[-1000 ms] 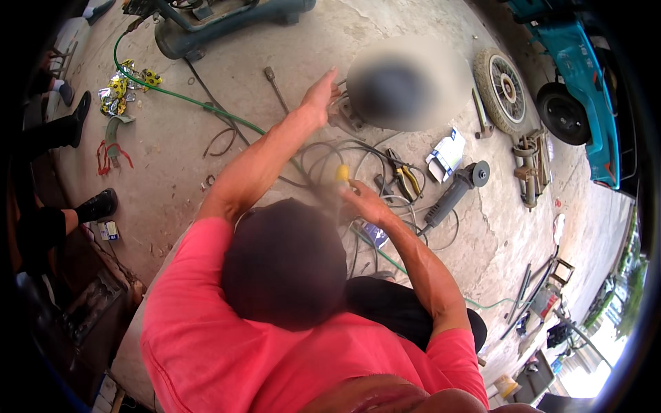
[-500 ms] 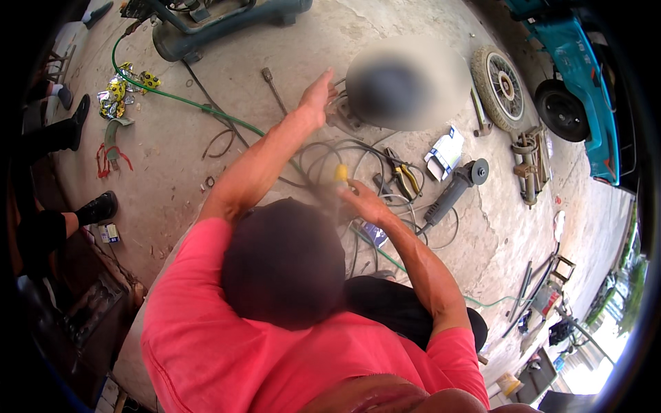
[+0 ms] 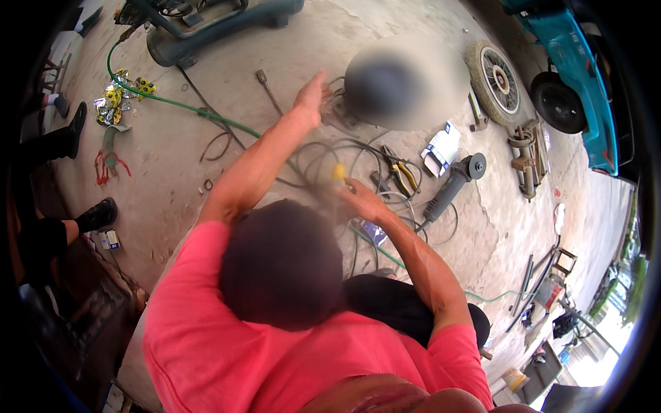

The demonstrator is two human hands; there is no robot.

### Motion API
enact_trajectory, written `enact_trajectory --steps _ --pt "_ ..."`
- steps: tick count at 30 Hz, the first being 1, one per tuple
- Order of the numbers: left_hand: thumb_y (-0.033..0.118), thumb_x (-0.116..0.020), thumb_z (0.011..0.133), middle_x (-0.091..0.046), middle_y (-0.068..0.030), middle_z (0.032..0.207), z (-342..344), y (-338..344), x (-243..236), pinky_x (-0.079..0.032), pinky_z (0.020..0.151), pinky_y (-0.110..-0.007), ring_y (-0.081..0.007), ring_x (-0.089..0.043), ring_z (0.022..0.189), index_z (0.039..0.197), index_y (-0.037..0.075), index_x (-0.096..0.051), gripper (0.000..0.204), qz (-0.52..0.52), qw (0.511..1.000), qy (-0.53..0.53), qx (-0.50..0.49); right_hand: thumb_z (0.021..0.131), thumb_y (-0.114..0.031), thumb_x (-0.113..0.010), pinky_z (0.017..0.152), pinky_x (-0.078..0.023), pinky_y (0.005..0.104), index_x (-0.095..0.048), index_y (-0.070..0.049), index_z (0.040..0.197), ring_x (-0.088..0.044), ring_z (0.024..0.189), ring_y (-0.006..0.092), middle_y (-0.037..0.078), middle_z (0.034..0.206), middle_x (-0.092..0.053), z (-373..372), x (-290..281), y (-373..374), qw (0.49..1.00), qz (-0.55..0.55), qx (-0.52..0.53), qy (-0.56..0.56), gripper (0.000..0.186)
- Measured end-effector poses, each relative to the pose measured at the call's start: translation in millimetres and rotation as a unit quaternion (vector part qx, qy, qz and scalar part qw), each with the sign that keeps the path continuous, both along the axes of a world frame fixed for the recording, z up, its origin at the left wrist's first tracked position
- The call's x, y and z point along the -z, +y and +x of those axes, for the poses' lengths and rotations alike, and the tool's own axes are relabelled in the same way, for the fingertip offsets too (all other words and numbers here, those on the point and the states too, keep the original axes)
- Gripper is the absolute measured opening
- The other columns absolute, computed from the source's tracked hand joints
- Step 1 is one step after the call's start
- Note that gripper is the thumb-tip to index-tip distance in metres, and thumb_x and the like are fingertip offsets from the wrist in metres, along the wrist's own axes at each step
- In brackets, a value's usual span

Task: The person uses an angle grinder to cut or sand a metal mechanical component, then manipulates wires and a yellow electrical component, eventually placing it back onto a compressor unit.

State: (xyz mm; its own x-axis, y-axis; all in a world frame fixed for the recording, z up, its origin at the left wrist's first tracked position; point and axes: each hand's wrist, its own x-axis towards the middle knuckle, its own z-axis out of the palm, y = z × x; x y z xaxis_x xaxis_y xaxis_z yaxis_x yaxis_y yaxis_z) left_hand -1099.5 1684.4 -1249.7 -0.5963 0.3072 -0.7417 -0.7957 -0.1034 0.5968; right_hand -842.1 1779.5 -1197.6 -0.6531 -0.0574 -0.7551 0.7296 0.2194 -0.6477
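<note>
My left hand (image 3: 313, 95) reaches forward with its fingers stretched out, beside a dark round shape inside a large blurred patch (image 3: 399, 82). The patch hides whatever lies under it. My right hand (image 3: 363, 202) is curled near the middle, its fingers by a small yellow-ended object (image 3: 338, 171). That object's lower part is smeared, so its kind does not show. Below it, cables (image 3: 323, 155) lie in loops. Just right of these loops are yellow-and-black pliers (image 3: 407, 177) and a grey angle grinder (image 3: 447, 195). A dark round cap (image 3: 282, 265) covers part of my chest and the floor.
A green hose (image 3: 172, 100) runs from the compressor (image 3: 220, 34) at far left. A long-handled wrench (image 3: 268, 89) lies near my left forearm. To the right are a white-and-blue box (image 3: 441, 149), a spoked wheel (image 3: 497, 81) and a teal vehicle (image 3: 592, 89). Another person's shoe (image 3: 98, 215) shows at left.
The whole picture has shifted slightly to the left. Both hands keep nearly the same pose, and the yellow-ended object stays by my right fingers.
</note>
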Motion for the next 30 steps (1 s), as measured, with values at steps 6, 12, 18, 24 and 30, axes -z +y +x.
enact_trajectory --steps 6,12,18,24,30 --pt "0.065 -0.054 0.096 -0.053 -0.0200 0.148 -3 -2 13 -0.027 0.117 -0.050 -0.0290 -0.042 0.142 0.148 -0.006 -0.045 0.088 0.005 1.000 0.002 0.006 0.087 -0.070 -0.066 0.084 -0.055 0.0354 -0.042 0.007 0.149 -0.070 0.094 0.0235 0.020 0.112 -0.070 0 -1 1 1.000 -0.005 0.003 -0.005 0.102" --pt "0.066 -0.054 0.096 -0.051 -0.0193 0.151 -1 -1 14 -0.029 0.112 -0.057 -0.0296 -0.042 0.141 0.150 -0.005 -0.043 0.089 0.018 1.000 -0.001 0.020 0.086 -0.071 -0.067 0.083 -0.055 0.0352 -0.042 0.006 0.149 -0.070 0.091 0.0230 0.020 0.110 -0.070 2 6 5 1.000 -0.008 0.009 -0.005 0.102" --pt "0.064 -0.054 0.097 -0.050 -0.0195 0.152 -3 -8 14 -0.031 0.113 -0.054 -0.0287 -0.042 0.140 0.150 -0.005 -0.043 0.087 0.017 1.000 -0.002 0.013 0.086 -0.072 -0.066 0.083 -0.056 0.0359 -0.042 0.004 0.150 -0.069 0.093 0.0232 0.019 0.116 -0.069 -1 3 1 0.999 -0.022 0.010 -0.022 0.102" --pt "0.062 -0.056 0.098 -0.051 -0.0200 0.151 0 -7 9 -0.030 0.115 -0.052 -0.0276 -0.043 0.140 0.150 -0.005 -0.043 0.086 0.023 1.000 0.002 0.004 0.088 -0.070 -0.064 0.084 -0.055 0.0366 -0.042 0.003 0.150 -0.069 0.095 0.0237 0.019 0.117 -0.069 1 11 1 0.999 -0.036 0.006 -0.023 0.099" --pt "0.063 -0.055 0.097 -0.051 -0.0205 0.150 4 -6 10 -0.028 0.117 -0.052 -0.0278 -0.042 0.142 0.150 -0.006 -0.042 0.088 0.035 0.999 0.003 -0.011 0.089 -0.070 -0.063 0.085 -0.054 0.0370 -0.042 0.002 0.151 -0.069 0.097 0.0246 0.019 0.118 -0.069 1 12 2 0.999 -0.035 0.006 -0.017 0.098"
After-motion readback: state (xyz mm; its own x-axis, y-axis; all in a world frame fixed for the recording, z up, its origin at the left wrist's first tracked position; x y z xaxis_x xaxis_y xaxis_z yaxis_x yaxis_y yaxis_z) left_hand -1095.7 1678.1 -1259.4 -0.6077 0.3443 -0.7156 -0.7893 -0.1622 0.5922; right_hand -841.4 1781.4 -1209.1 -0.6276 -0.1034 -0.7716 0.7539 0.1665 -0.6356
